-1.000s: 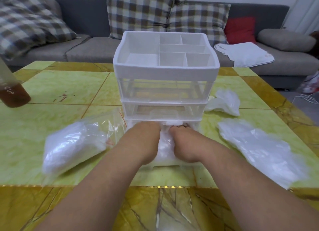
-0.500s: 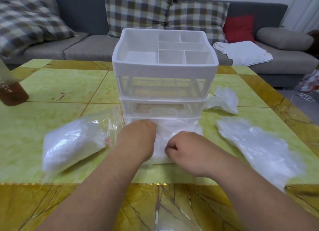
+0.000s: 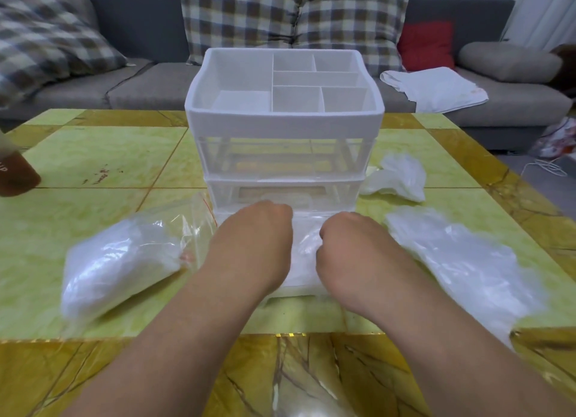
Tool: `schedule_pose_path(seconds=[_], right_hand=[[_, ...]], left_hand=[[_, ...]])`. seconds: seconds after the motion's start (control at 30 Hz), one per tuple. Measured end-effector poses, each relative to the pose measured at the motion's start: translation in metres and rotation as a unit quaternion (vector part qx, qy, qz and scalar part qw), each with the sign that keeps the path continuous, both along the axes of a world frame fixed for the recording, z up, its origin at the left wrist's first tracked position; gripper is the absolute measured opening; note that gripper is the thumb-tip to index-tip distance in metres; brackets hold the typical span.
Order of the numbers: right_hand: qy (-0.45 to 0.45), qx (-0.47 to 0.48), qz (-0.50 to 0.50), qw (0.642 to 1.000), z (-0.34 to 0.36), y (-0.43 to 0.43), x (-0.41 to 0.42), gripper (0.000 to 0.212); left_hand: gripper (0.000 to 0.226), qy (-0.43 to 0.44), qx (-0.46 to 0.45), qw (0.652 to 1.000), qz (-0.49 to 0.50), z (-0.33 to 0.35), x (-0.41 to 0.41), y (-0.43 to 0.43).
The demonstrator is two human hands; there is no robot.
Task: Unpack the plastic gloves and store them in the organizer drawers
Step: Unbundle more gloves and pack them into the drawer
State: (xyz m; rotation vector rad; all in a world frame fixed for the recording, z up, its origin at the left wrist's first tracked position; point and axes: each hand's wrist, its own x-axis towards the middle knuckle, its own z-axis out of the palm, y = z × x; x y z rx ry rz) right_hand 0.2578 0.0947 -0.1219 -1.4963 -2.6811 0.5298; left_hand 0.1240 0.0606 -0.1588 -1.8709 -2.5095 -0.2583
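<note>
Green-and-gold marble bench point(image 3: 93, 155) before a grey sofa point(image 3: 143, 27) carries a white organizer point(image 3: 280, 117) whose bottom drawer point(image 3: 299, 293) stands pulled out. It holds plastic gloves point(image 3: 304, 254), which the left hand point(image 3: 258, 245) and right hand point(image 3: 346, 248) both grip with curled fingers. A zip bag point(image 3: 124, 261) of more gloves lies left of it and a loose pile point(image 3: 461, 261) right, and a brown cup point(image 3: 15, 173) at the left edge shows the letters "UP".

There is one white organizer point(image 3: 283, 117), with three clear drawers point(image 3: 280, 158) and six compartments point(image 3: 243, 100) in its top tray, and two hands, a left hand point(image 3: 258, 229) and a right hand point(image 3: 346, 239). The plastic lies in three lots: one zip bag of gloves point(image 3: 124, 261), one loose heap of gloves point(image 3: 452, 261) and one crumpled piece point(image 3: 399, 180). Beyond these are three plaid cushions point(image 3: 243, 14), one red cushion point(image 3: 425, 44), one grey bolster point(image 3: 508, 61), one white cloth point(image 3: 436, 88) and one cup point(image 3: 15, 173).
</note>
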Motion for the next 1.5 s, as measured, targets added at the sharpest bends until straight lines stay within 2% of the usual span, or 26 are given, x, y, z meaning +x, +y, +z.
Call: schedule_pose_path(seconds=[0.1, 0.23, 0.37, 0.47, 0.53, 0.6, 0.67, 0.73, 0.83, 0.9, 1.0, 1.1, 1.27, 1.43, 1.5], right_hand=[[-0.049, -0.053, 0.041, 0.997, -0.012, 0.001, -0.008, 0.035], [-0.054, -0.077, 0.049, 0.994, -0.024, 0.008, -0.013, 0.034], [-0.013, -0.085, 0.038, 0.996, -0.018, 0.008, -0.004, 0.036], [0.087, -0.066, -0.004, 0.994, -0.007, 0.006, 0.016, 0.015], [0.143, -0.034, -0.035, 0.988, -0.005, 0.012, 0.032, 0.02], [0.173, -0.014, -0.083, 0.981, -0.009, 0.025, 0.051, 0.021], [0.177, -0.005, -0.144, 0.974, -0.017, 0.043, 0.071, 0.023], [0.198, 0.0, -0.198, 0.96, -0.029, 0.062, 0.087, 0.023], [0.244, 0.034, -0.262, 0.933, -0.044, 0.096, 0.099, 0.02], [0.235, 0.07, -0.275, 0.93, -0.049, 0.12, 0.101, 0.028], [0.166, 0.096, -0.267, 0.944, -0.057, 0.161, 0.094, 0.033], [0.112, 0.067, -0.271, 0.954, -0.069, 0.195, 0.081, 0.027], [0.064, 0.027, -0.266, 0.962, -0.091, 0.224, 0.063, 0.043], [0.04, 0.067, -0.276, 0.958, -0.091, 0.23, 0.059, 0.014], [0.045, 0.083, -0.277, 0.956, -0.08, 0.227, 0.062, 0.01]], left_hand=[[0.032, -0.027, -0.002, 0.996, -0.086, -0.007, 0.007, 0.004], [0.029, -0.03, -0.012, 0.99, -0.134, -0.016, 0.0, 0.012], [0.022, -0.026, -0.042, 0.991, -0.125, -0.025, 0.006, 0.016], [0.018, -0.033, -0.101, 0.99, -0.091, -0.03, 0.011, 0.015], [0.021, -0.025, -0.107, 0.991, -0.073, -0.026, 0.015, 0.014], [0.022, 0.002, -0.079, 0.996, -0.042, -0.017, 0.02, 0.014], [0.024, 0.004, -0.007, 1.0, -0.017, -0.005, 0.028, 0.015], [0.027, -0.06, 0.063, 0.996, -0.02, 0.006, 0.04, 0.017], [0.032, -0.149, 0.109, 0.981, -0.062, 0.015, 0.059, 0.023], [0.035, -0.168, 0.127, 0.975, -0.076, 0.012, 0.065, 0.026], [0.035, -0.194, 0.145, 0.967, -0.074, 0.005, 0.065, 0.029], [0.033, -0.207, 0.152, 0.964, -0.071, 0.003, 0.061, 0.032], [0.031, -0.238, 0.153, 0.958, -0.055, -0.002, 0.053, 0.034], [0.028, -0.251, 0.161, 0.953, -0.05, -0.004, 0.05, 0.036], [0.027, -0.256, 0.166, 0.951, -0.046, -0.003, 0.051, 0.037]])
